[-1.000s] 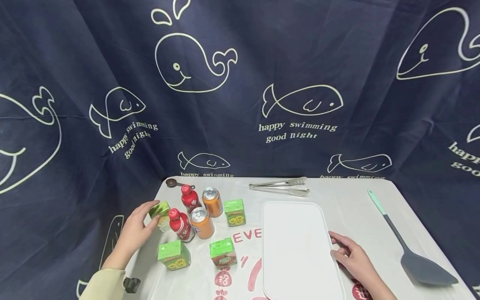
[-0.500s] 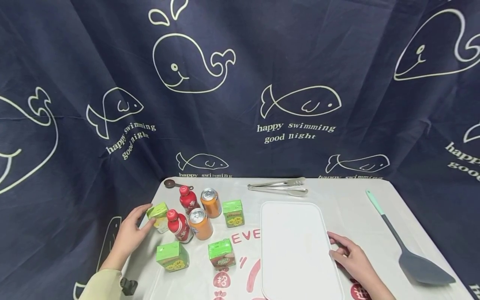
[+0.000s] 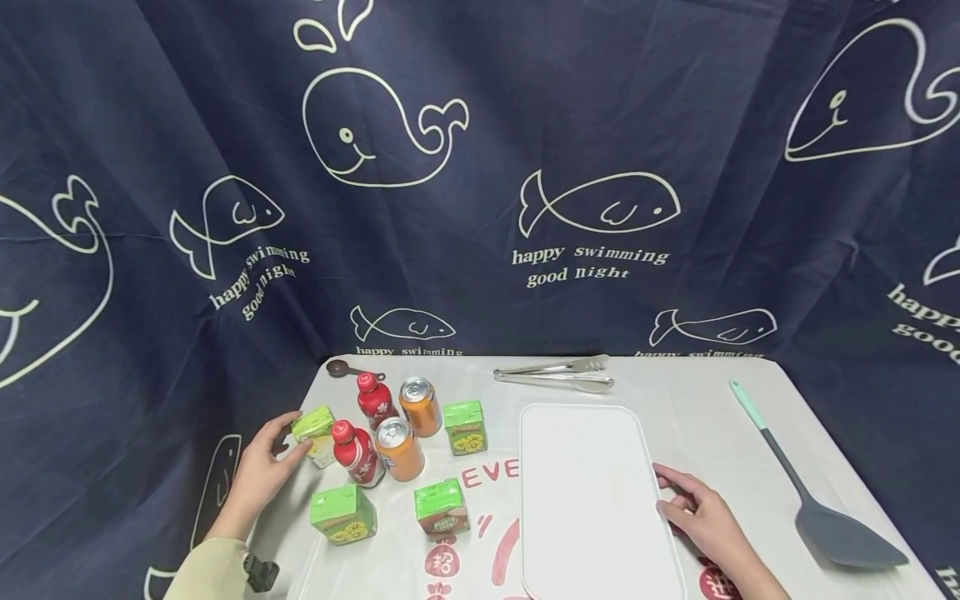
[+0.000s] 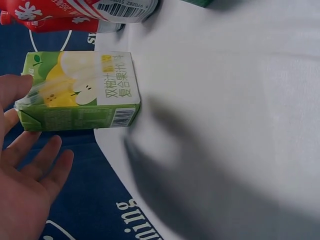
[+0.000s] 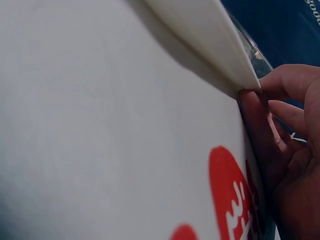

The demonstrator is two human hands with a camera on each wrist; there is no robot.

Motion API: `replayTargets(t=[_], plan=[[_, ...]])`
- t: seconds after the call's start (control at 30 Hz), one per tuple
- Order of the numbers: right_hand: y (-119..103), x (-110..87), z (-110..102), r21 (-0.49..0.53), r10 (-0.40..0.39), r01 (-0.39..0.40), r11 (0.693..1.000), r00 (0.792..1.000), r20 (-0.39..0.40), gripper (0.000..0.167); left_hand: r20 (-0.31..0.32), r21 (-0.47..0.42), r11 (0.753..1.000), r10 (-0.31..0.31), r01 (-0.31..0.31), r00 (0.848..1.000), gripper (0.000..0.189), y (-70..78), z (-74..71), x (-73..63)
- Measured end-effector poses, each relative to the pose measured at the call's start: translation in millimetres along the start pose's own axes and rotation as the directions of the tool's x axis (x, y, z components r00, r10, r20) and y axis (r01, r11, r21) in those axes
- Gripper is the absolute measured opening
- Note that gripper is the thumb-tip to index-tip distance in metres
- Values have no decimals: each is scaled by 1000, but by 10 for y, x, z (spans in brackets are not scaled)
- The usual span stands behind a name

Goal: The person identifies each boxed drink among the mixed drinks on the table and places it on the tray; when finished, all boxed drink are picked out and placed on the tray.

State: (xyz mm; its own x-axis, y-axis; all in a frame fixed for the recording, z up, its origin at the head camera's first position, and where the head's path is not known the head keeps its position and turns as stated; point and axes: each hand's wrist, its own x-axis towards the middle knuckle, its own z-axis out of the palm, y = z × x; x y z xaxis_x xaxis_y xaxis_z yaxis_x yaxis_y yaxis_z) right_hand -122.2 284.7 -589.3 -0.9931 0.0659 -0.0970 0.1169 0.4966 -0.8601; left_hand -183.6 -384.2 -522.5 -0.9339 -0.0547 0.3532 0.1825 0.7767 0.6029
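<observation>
A green-and-yellow juice carton (image 3: pixel 315 435) stands at the left edge of the table, beside a red bottle. My left hand (image 3: pixel 266 460) is at its outer side. In the left wrist view the thumb tip overlaps the end of the juice carton (image 4: pixel 80 90), while the other fingers (image 4: pixel 47 160) spread loosely below it. My right hand (image 3: pixel 697 507) pinches the right rim of a white rectangular tray (image 3: pixel 600 500). Seen from the right wrist, the fingers of my right hand (image 5: pixel 285 120) meet at the edge of the tray (image 5: pixel 215 45).
Two red bottles (image 3: pixel 358 454) and two orange cans (image 3: pixel 400 450) stand between several green cartons (image 3: pixel 441 508). Metal tongs (image 3: pixel 555 372) and a brown measuring spoon (image 3: pixel 352 369) lie along the back edge. A grey spatula (image 3: pixel 832 525) with a mint handle lies at the right.
My left hand has drawn back slightly leftward from over the carton's top to its side, and the carton stands more upright. My right hand keeps its hold on the tray.
</observation>
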Motion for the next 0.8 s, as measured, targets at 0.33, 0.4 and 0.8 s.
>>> replayTargets(t=[0.33, 0.4, 0.8], plan=[[-2, 12, 8, 9, 9, -9, 1000, 1000, -5, 63, 7, -99, 994, -43, 43, 999, 48, 6, 80, -7], [0, 8, 12, 8, 6, -6, 1000, 1000, -8, 63, 6, -120, 991, -52, 52, 999, 48, -9, 93, -14], [7, 7, 13, 18, -11, 11, 1000, 1000, -14, 62, -12, -150, 983, -108, 105, 994, 46, -24, 140, -43]])
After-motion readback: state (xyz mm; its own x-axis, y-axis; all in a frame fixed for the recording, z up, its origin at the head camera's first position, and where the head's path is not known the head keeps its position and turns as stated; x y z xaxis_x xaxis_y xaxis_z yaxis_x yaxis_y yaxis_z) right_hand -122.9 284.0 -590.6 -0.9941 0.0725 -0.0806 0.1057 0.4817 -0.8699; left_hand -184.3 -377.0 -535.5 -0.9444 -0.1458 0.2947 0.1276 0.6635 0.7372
